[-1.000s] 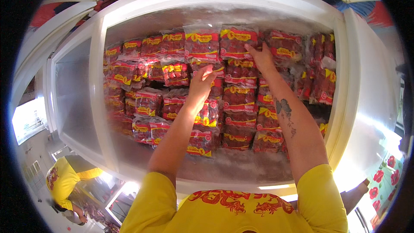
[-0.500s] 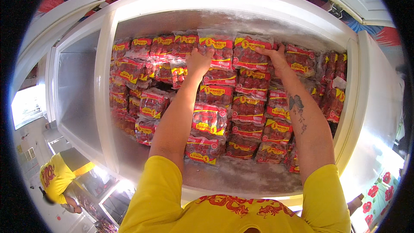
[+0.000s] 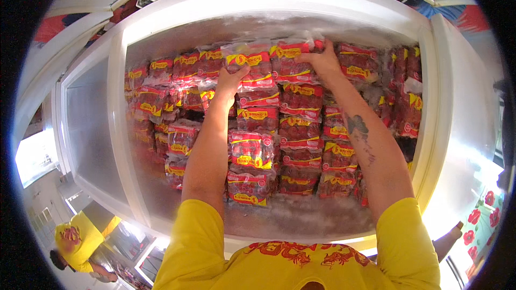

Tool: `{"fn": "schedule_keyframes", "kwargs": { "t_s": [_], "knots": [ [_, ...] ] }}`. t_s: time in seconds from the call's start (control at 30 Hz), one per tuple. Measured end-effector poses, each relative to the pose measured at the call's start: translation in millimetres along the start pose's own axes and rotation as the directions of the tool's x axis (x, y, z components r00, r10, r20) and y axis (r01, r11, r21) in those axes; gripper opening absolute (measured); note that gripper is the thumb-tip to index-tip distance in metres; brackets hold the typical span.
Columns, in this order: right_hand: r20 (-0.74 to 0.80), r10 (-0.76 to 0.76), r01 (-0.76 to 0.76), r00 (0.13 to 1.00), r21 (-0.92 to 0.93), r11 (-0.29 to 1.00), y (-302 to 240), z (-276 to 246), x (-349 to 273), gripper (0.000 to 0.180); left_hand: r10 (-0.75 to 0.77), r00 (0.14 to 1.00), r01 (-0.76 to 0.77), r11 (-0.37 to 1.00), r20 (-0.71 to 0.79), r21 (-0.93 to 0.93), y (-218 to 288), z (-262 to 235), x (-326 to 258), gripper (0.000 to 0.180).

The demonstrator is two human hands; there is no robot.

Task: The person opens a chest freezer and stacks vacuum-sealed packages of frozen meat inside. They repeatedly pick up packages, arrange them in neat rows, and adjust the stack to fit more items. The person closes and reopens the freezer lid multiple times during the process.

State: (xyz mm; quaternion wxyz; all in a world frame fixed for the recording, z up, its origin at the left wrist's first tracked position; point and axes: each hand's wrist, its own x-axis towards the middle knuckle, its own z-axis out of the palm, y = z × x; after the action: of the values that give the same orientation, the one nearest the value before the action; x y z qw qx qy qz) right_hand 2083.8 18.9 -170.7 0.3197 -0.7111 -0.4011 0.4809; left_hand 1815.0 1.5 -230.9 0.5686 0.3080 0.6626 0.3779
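A person in a yellow shirt leans over an open white chest freezer (image 3: 441, 129) packed with red and yellow packets of frozen meat. Both arms reach to the freezer's far wall. The left hand (image 3: 232, 78) grips the lower edge of a packet (image 3: 248, 64) in the top row, fingers curled onto it. The right hand (image 3: 322, 60) lies on the neighbouring packet (image 3: 290, 60) in that row, fingers bent over its top edge; whether it grips or only presses cannot be told.

Compared with a second ago, both hands have moved up from the middle stack (image 3: 301, 129) of packets to the far row, and the head has come closer to the freezer, so the work now appears centred on those two far packets, which remain in the freezer against its far wall.

The freezer's floor is hidden under the packets, its right end is shadowed, and frost blurs the far wall. Left of the freezer, low down, another person (image 3: 75, 241) in yellow is partly cut off
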Motion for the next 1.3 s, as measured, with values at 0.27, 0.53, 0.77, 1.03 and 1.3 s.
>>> {"fn": "schedule_keyframes", "kwargs": {
  "t_s": [0.27,0.53,0.77,1.03,1.3],
  "knots": [
    [0.115,-0.142,0.050,0.983,0.578,0.815,-36.3,-57.0,-117.4,0.083,-0.035,0.975,0.112,0.932,0.220,-0.346,26.1,-26.2,-92.8,0.041],
    [0.597,-0.211,-0.494,0.774,0.777,0.390,45.7,-106.4,-240.2,0.070,-0.014,0.839,0.208,0.931,0.543,-0.298,20.2,12.5,-240.4,0.043],
    [0.408,0.051,-0.376,0.911,0.776,0.506,119.5,-107.9,-332.1,0.029,0.039,0.615,0.478,0.775,0.787,-0.412,5.6,17.9,-330.8,0.045],
    [0.487,0.018,-0.448,0.873,0.787,0.424,81.8,-111.4,-401.0,0.053,-0.256,0.629,0.578,0.785,0.734,-0.222,-8.7,20.2,-370.7,0.050],
    [0.362,-0.012,-0.340,0.932,0.884,0.320,65.7,-122.0,-418.4,0.053,-0.035,0.659,0.402,0.860,0.751,-0.313,-19.9,36.8,-387.2,0.050]
  ]
}}
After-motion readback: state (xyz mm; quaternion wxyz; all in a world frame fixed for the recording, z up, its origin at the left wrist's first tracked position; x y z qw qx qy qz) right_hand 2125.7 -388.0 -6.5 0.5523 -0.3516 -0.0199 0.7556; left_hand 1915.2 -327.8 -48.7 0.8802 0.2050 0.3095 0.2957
